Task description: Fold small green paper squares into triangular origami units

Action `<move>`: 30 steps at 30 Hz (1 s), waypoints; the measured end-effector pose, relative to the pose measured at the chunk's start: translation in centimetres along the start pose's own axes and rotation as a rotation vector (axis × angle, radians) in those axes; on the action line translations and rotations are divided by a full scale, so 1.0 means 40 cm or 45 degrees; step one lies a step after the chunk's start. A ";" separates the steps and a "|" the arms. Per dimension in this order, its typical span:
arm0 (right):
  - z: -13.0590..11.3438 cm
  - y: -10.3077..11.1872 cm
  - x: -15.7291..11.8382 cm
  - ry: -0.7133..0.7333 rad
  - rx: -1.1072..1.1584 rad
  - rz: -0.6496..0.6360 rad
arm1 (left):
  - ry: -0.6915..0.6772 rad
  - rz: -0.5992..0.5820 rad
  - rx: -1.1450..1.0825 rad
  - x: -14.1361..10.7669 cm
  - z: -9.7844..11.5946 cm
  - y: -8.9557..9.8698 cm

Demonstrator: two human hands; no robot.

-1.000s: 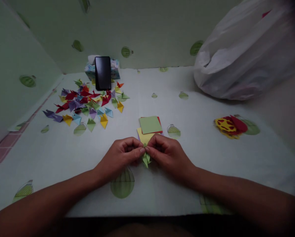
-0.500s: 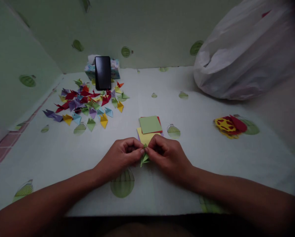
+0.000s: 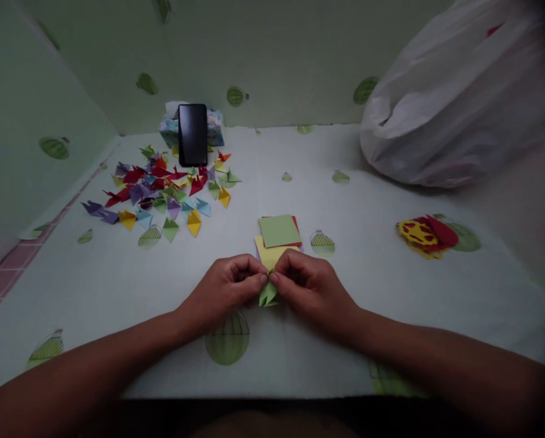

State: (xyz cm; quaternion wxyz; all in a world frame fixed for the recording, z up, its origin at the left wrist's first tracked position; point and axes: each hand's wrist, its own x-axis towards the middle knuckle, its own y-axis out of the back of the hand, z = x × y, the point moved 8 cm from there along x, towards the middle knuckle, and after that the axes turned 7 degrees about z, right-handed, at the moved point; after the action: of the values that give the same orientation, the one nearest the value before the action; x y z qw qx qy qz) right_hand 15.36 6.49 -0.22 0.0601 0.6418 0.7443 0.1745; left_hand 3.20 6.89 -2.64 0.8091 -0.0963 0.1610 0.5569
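Note:
A small folded green paper [image 3: 267, 294] is pinched between my two hands near the middle of the table. My left hand [image 3: 229, 283] grips its upper left side with thumb and forefinger. On the other side, my right hand [image 3: 311, 286] pinches it the same way, the fingertips of both hands almost touching. Just beyond the hands lie square paper sheets, a green one [image 3: 279, 231] on top of a red one, overlapping a yellow sheet [image 3: 272, 252]. Many folded paper pieces [image 3: 163, 188] in several colours are spread at the left.
Behind the folded pieces a black phone [image 3: 193, 135] leans on a tissue box [image 3: 216, 126]. A large white plastic bag [image 3: 441, 109] stands at the back right. Red and yellow paper cutouts [image 3: 421, 234] lie at the right on the patterned tablecloth [image 3: 368, 286].
The folded green paper has turned slightly between my fingers, and its lower points look more spread. The whole view has shifted a little; both hands keep their pinch.

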 end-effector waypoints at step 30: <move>-0.006 0.003 -0.005 0.041 -0.010 0.009 | -0.077 -0.025 0.251 -0.011 0.029 0.003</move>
State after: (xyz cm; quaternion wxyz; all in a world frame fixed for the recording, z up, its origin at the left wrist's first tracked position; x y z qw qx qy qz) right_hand 15.44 6.29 0.03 0.0501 0.6415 0.7421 0.1879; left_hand 3.12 6.96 -1.41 0.8246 -0.0010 0.1894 0.5331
